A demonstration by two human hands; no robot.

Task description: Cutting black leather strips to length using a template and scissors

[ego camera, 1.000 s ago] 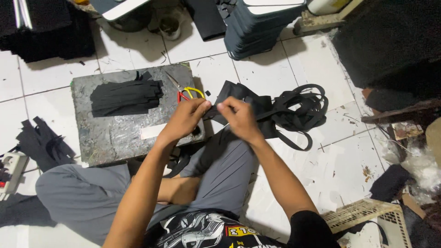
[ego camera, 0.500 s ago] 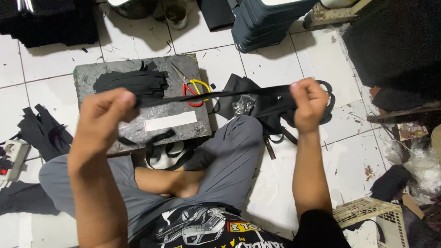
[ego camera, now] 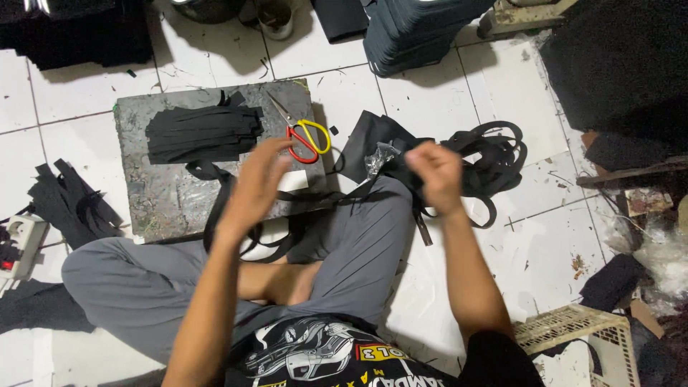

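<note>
While half a second ago our hands were pulled far apart with the black strap stretched tight between them, now we have brought them close together again, so the black strap [ego camera: 358, 197] hangs loose across our knee. That looks like we finished pulling out one length and are ready to handle it. Our left hand [ego camera: 259, 188] is raised over the grey slab [ego camera: 154, 201] on the floor, with fingers half curled; it is blurry, so we cannot tell if it pinches the strap or not. Our right hand [ego camera: 433, 175] is closed in a pinch, and the strap seems to run into it. The strap goes from there down and left over our grey trouser leg toward the left hand. Just past the left hand lie the red and yellow scissors [ego camera: 304, 136], resting on the slab. A pile of cut black pieces [ego camera: 204, 132] sits on the slab too. Behind the right hand, a tangle of more strap [ego camera: 494, 161] lies on the white tile floor [ego camera: 444, 100].
</note>
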